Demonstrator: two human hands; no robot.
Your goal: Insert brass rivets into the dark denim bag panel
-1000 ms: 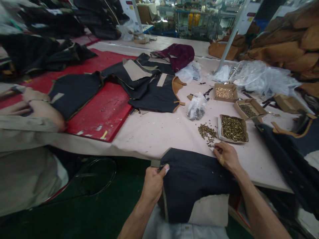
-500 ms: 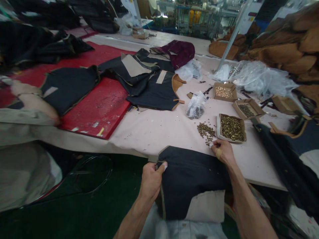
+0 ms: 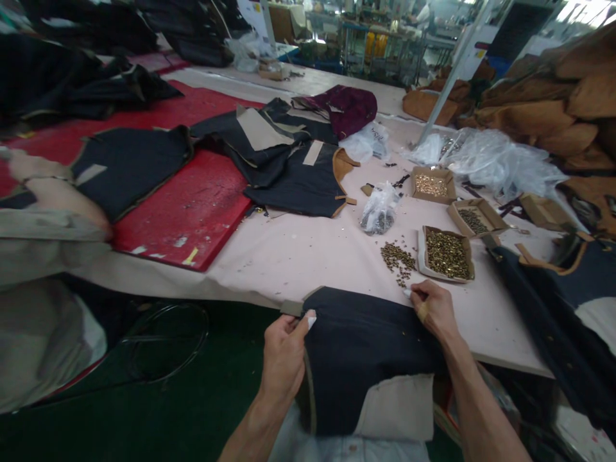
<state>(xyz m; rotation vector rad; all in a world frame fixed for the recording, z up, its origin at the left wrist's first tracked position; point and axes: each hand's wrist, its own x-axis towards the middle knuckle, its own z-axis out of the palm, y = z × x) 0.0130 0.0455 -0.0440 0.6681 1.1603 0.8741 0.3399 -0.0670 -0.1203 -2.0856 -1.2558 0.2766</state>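
A dark navy fabric piece (image 3: 360, 346) with a beige patch (image 3: 397, 405) hangs over the table's front edge onto my lap. My left hand (image 3: 285, 350) is closed on its upper left corner, thumb on top, beside a small grey-beige tab (image 3: 291, 308). White tape wraps the thumb tip. My right hand (image 3: 436, 309) is pinched at the fabric's upper right edge, just below a loose pile of small brass-coloured rivets (image 3: 397, 258). A taped fingertip points left; whatever lies between those fingers is too small to make out. An open box of similar rivets (image 3: 447, 253) stands just beyond this hand.
Two more small-parts boxes (image 3: 433, 185) (image 3: 474, 219) and a knotted plastic bag (image 3: 378, 210) stand farther back. Dark garments (image 3: 298, 176) lie mid-table beside a red board (image 3: 192, 205). At left, a co-worker's arm (image 3: 62, 192) reaches over dark cloth. A metal pole (image 3: 450, 80) rises at right.
My left hand has shifted slightly left and down, still on the fabric corner. My right hand is slightly lower and farther right, still pinched. The co-worker's hand has moved a little left.
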